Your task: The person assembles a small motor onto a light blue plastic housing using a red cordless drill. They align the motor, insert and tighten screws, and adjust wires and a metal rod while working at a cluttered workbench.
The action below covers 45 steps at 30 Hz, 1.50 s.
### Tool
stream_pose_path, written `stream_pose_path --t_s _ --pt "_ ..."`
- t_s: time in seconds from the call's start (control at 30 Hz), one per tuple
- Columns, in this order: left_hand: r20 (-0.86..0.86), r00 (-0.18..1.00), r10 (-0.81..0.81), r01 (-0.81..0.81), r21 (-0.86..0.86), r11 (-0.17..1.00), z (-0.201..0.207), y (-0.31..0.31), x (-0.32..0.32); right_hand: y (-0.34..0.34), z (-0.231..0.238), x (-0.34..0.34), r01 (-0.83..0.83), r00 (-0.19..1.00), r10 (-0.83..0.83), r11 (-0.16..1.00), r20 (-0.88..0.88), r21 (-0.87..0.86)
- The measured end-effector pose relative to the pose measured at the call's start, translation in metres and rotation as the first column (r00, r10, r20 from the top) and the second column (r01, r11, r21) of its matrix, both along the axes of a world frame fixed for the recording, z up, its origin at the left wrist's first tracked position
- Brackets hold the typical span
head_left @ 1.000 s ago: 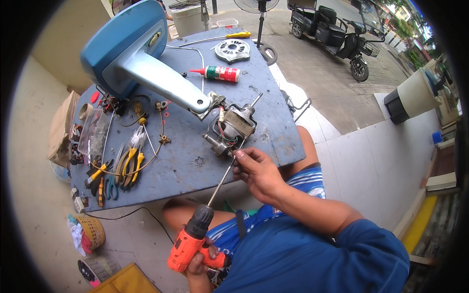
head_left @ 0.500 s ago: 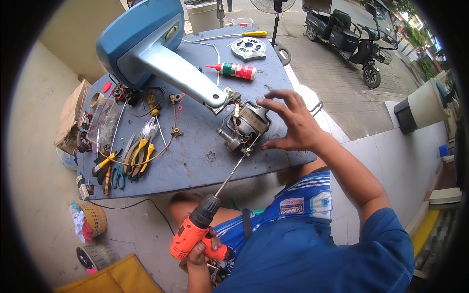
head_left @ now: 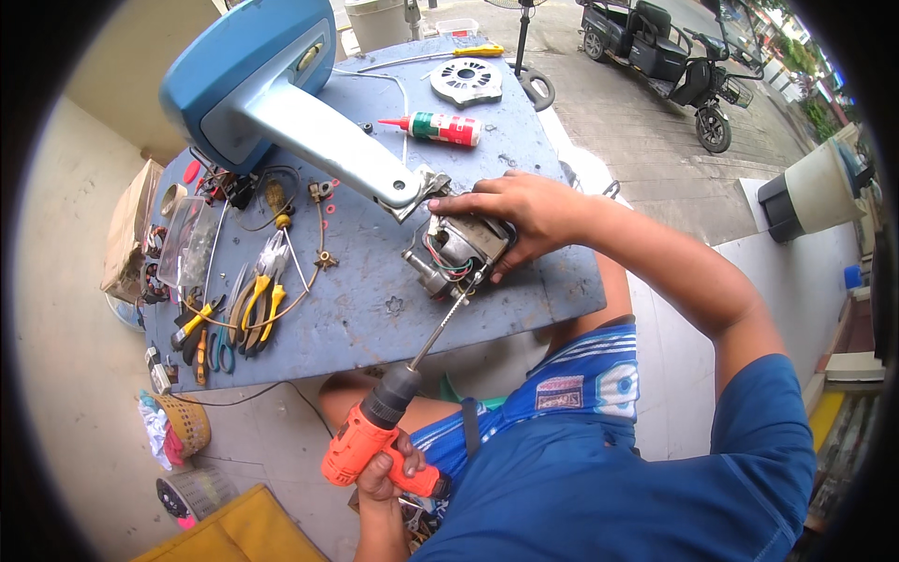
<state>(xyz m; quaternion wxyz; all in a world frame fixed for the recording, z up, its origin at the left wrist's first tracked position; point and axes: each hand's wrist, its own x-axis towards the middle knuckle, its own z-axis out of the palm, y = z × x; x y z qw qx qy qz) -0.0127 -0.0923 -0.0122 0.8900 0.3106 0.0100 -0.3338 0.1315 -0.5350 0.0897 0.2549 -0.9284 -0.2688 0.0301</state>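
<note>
My left hand is wrapped round the grip of an orange cordless drill, held low beyond the table's near edge. From its black chuck a long bit slants up to the near end of an electric fan motor; whether its tip sits in a screw I cannot tell. Over the motor's right side and top, my right hand is closed, thumb near the bit's tip. Coloured wires show on the motor's left side. It joins a silvery-blue stand arm with a blue base.
On the grey-blue table lie pliers, a clear plastic box, a red-and-green glue bottle, a round slotted motor cover and a yellow-handled screwdriver. A cardboard box stands at the left. A three-wheeled vehicle is outside.
My right hand has come down from beside the motor and closed on it. The motor looks turned slightly. My left hand still holds the drill, with its bit against the motor's near end.
</note>
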Motion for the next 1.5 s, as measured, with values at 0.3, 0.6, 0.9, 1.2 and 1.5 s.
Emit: stream_pose_path --t_s 0.3,0.6,0.9,1.2,1.5 --pt "0.002 1.0 0.011 -0.011 0.085 0.996 0.015 -0.003 0.009 0.0 -0.001 0.001 -0.009 1.0 0.009 1.0 -0.014 0.0" --pt "0.054 0.999 0.004 -0.008 0.085 0.996 0.016 -0.005 0.011 0.0 -0.001 0.0 -0.005 1.0 0.004 1.0 -0.019 -0.011" --pt "-0.022 1.0 0.016 -0.016 -0.038 0.999 0.016 -0.016 0.008 0.001 0.0 0.0 -0.001 1.0 0.001 1.0 -0.026 -0.018" --pt "-0.238 0.968 0.081 -0.148 -0.283 0.948 0.018 0.013 -0.021 0.016 0.008 0.004 0.036 0.998 -0.035 0.999 -0.059 0.011" --pt "-0.148 0.96 0.237 -0.271 -0.286 0.919 0.011 0.047 -0.043 0.035 0.008 0.01 0.055 0.998 -0.054 0.998 -0.035 0.015"
